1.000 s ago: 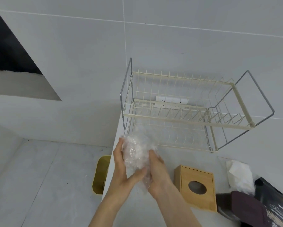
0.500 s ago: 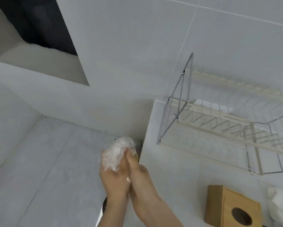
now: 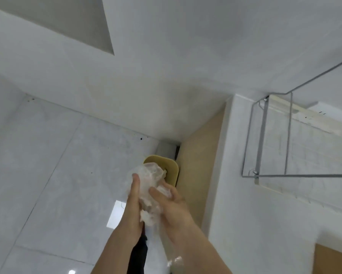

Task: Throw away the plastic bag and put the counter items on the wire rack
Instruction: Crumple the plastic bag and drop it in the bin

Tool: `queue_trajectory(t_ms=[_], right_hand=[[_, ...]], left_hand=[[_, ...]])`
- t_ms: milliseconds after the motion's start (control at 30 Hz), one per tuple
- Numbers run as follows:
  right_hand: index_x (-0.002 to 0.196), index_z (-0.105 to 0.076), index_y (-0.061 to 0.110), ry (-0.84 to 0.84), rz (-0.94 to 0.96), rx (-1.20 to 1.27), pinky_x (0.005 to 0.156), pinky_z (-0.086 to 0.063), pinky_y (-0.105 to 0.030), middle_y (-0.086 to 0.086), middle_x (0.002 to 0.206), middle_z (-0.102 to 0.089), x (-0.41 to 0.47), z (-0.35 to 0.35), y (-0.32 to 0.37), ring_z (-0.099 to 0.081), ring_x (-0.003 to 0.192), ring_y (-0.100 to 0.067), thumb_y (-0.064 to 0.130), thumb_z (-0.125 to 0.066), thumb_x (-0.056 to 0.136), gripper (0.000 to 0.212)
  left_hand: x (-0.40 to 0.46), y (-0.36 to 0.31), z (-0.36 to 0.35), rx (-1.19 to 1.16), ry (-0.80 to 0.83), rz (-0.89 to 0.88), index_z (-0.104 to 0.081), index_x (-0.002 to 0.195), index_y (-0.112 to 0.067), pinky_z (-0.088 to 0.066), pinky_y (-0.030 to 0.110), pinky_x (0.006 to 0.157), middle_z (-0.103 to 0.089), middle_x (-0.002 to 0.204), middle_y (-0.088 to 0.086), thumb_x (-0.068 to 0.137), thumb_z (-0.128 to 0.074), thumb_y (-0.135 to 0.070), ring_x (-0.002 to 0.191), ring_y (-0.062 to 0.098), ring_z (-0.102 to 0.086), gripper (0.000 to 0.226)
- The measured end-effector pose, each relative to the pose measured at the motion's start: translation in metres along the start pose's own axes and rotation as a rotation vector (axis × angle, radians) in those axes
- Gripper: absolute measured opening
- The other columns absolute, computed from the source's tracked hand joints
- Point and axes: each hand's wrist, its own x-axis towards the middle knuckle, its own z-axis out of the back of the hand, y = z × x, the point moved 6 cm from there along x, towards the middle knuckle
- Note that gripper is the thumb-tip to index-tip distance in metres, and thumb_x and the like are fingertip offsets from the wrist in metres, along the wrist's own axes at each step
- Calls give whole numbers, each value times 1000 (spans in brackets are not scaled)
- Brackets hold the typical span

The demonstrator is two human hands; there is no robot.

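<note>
A crumpled clear plastic bag (image 3: 149, 181) is squeezed between both my hands. My left hand (image 3: 133, 202) presses it from the left and my right hand (image 3: 171, 206) grips it from the right. The bag hangs just in front of a yellow bin (image 3: 166, 167) that stands on the floor beside the counter's side. The left end of the wire rack (image 3: 265, 139) stands on the white counter (image 3: 275, 224) at the right edge of the view.
A beige cabinet side (image 3: 201, 159) drops from the counter edge to the floor. Pale glossy floor tiles (image 3: 57, 175) fill the left. A corner of the wooden tissue box (image 3: 332, 260) shows at the bottom right.
My view and both hands have swung left and down, away from the counter. The bag now hangs off the counter's edge, in front of the yellow bin.
</note>
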Motion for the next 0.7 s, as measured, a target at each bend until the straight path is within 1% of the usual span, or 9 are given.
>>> queue_trajectory(t_ms=[33, 100, 133, 200, 300, 400, 467, 600, 700], right_hand=[[126, -66, 26, -79, -22, -11, 82, -66, -45, -10, 121, -76, 19, 3, -9, -79, 97, -31, 23, -89, 77, 55], [122, -66, 25, -263, -29, -70, 90, -63, -45, -6, 121, -73, 56, 13, -21, -76, 100, -30, 29, -88, 77, 50], [118, -64, 21, -353, -29, -92, 91, -61, -41, -4, 120, -71, 73, 19, -26, -73, 102, -29, 29, -86, 80, 45], [111, -57, 22, -486, -24, -78, 86, -58, -35, -3, 117, -67, 107, 28, -35, -68, 99, -27, 27, -84, 83, 39], [113, -55, 19, -589, -22, -76, 65, -53, -26, -2, 110, -63, 153, 32, -45, -63, 91, -25, 23, -80, 86, 37], [124, -60, 18, -668, -52, -131, 72, -59, -33, -11, 126, -62, 199, 37, -59, -68, 97, -32, 29, -82, 83, 48], [129, -60, 21, -666, -78, -152, 80, -61, -38, -13, 134, -57, 224, 38, -67, -68, 103, -34, 36, -83, 79, 57], [146, -51, 30, -594, -135, -284, 100, -56, -45, -4, 144, -59, 251, 44, -76, -64, 121, -31, 63, -77, 69, 87], [156, -35, 35, -602, -111, -476, 110, -48, -49, -8, 153, -47, 241, 52, -70, -53, 134, -35, 62, -65, 85, 81]], left_hand=[[15, 0, 7, 21, -29, 11, -58, 135, -21, -45, 46, 107, -68, 128, 11, 71, -53, -83, 116, 28, -65, 89], [44, -3, 28, 202, -251, -76, -41, 143, -23, -46, 38, 99, -56, 136, 1, 73, -58, -79, 114, 21, -58, 91], [55, -5, 37, 275, -336, -151, -36, 143, -25, -46, 38, 96, -50, 137, -2, 79, -61, -70, 114, 19, -54, 82], [77, -6, 49, 488, -432, -296, -41, 133, -29, -49, 41, 96, -48, 134, -3, 85, -66, -50, 115, 17, -53, 58], [121, 15, 55, 808, -296, -371, -57, 114, -33, -49, 24, 82, -53, 120, -5, 86, -67, -28, 100, 7, -59, 30], [165, 39, 63, 919, -153, -341, -60, 120, -31, -38, 10, 76, -57, 124, -8, 90, -62, -19, 104, 3, -56, 32], [193, 51, 67, 1012, -117, -322, -55, 133, -30, -38, 15, 85, -56, 130, -9, 95, -57, -23, 114, 5, -52, 39], [236, 68, 83, 1185, -104, -219, -40, 149, -25, -38, 31, 106, -47, 149, 0, 98, -49, -22, 138, 22, -44, 52], [235, 62, 93, 1310, -143, -186, -33, 153, -20, -35, 45, 115, -36, 158, 5, 94, -47, -12, 144, 29, -36, 61]])
